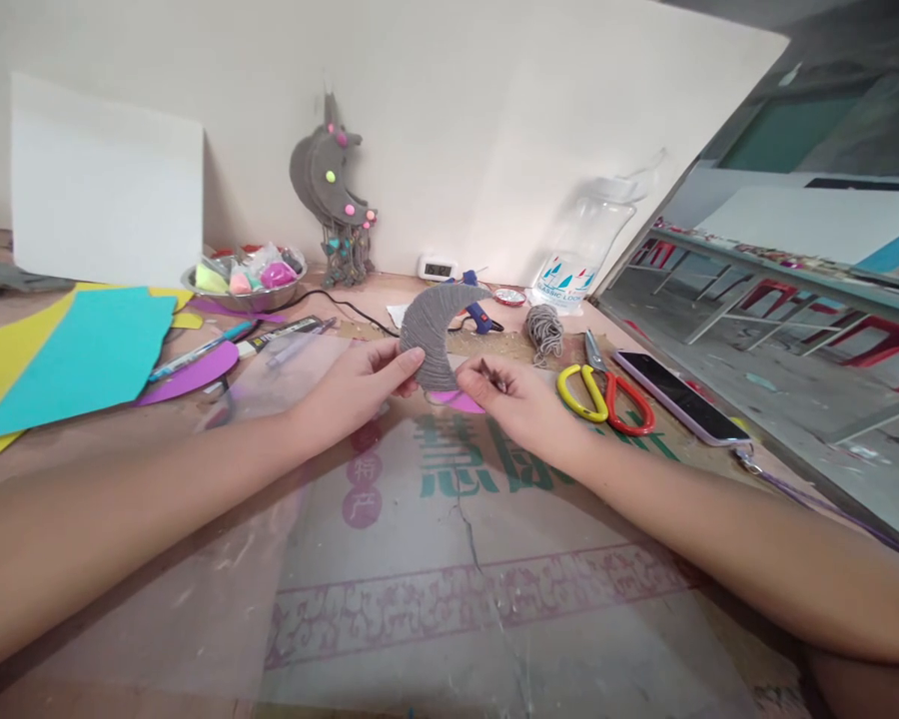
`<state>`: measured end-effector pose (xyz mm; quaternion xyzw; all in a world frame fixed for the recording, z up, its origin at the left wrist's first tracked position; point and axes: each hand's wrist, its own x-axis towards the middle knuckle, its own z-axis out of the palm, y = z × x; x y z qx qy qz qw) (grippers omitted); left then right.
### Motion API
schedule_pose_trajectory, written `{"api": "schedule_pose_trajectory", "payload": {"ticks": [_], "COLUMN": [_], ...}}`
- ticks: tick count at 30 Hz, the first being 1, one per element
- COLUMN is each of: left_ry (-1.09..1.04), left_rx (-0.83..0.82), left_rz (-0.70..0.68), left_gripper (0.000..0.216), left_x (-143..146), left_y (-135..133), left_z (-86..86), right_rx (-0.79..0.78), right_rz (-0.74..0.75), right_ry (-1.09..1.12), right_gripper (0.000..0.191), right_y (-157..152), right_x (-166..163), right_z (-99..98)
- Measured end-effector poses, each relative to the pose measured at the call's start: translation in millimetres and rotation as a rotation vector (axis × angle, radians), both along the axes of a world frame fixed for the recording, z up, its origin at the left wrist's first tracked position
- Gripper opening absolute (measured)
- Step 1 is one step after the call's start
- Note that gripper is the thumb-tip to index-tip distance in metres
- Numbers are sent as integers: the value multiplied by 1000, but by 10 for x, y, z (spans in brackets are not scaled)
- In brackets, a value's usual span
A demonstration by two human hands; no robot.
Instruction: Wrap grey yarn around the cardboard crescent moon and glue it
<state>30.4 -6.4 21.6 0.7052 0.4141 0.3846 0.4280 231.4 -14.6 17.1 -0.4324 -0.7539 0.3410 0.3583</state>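
Note:
My left hand (pixel 379 374) grips a crescent moon (pixel 431 335) by its left edge, thumb on the front. Grey yarn is wrapped closely over the moon's body, while its lower tip shows bare purple (pixel 460 400). Beside that lower end, my right hand (pixel 513 394) is closed in a pinch on the grey yarn, much of which the fingers hide. A loose grey strand (pixel 466 524) lies on the clear plastic sheet (pixel 390 559) below. Behind the hands sit a blue glue gun (pixel 480 318) and a ball of grey yarn (pixel 544 335).
Scissors (pixel 606 399) with yellow and red handles and a phone (pixel 681 397) lie right. A clear jug (pixel 588 245) and small clock (pixel 439 267) stand behind. Leftward are coloured sheets (pixel 82 350), pens (pixel 202 350) and a clay bowl (pixel 247 298). A decorated grey moon (pixel 330 180) hangs at the back.

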Motion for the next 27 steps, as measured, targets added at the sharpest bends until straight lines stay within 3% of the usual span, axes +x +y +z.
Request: {"api": "schedule_pose_trajectory", "payload": {"ticks": [4,12,20,23,27], "left_ry": [-2,67,15,-62,-133], "left_rx": [-42,58,3,-49,-120], "left_rz": [0,-50,-157,-169,-183], "left_gripper": [31,32,23,23,25], "left_x": [8,1,17,15,4], "left_y": [-25,7,22,24,27], "left_z": [18,-48,-47,-51,-62], "right_rx": [75,46,122,286,571], "right_rz": [-155,-21,-21,-54,12], "right_ry": [-15,-76,-68,-86,-256], "right_gripper": [33,28,22,26,38], "right_y": [72,18,-8,-6,61], "right_x": [65,1,-5,56,197], "right_z": [9,-26,-34,7,34]}}
